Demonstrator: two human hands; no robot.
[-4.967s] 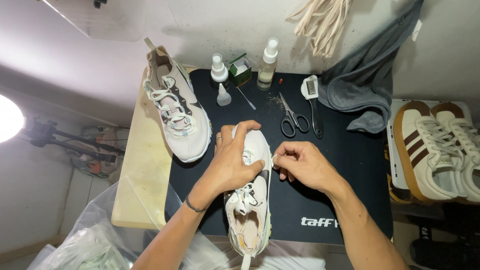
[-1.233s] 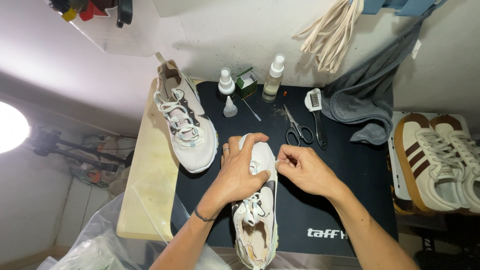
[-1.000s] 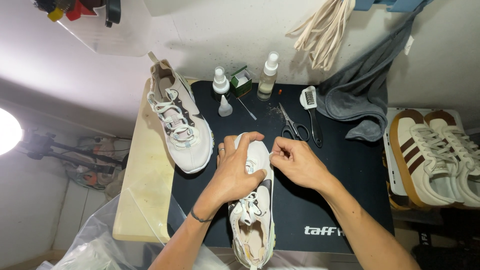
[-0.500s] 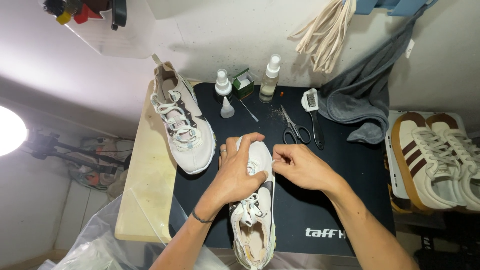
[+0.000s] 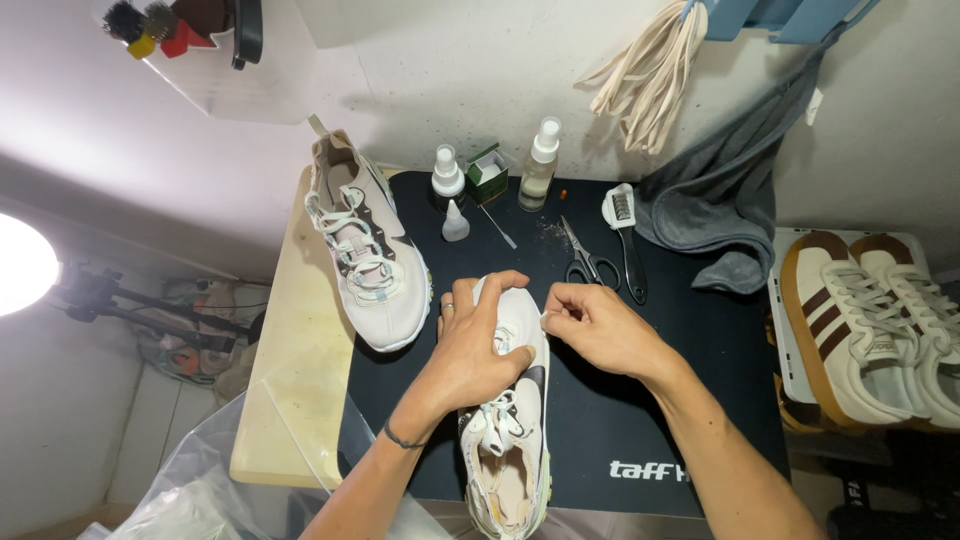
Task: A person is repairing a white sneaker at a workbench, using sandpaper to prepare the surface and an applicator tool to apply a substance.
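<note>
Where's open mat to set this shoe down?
Bare black mat lies right of the right hand, below the grey cloth. The wooden board below the second shoe is free. Crowded at the back: bottles, scissors, brush.

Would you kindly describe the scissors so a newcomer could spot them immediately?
On the black rectangular work mat, look toward its far edge, just beyond the right hand. The black-handled metal scissors lie flat there, blades pointing away, left of the white-headed black-handled brush; only they have two finger loops.

Bright round lamp (image 5: 22, 262) glares at left edge; wall overexposed; centre sharp; corners dim, slightly distorted.
</note>
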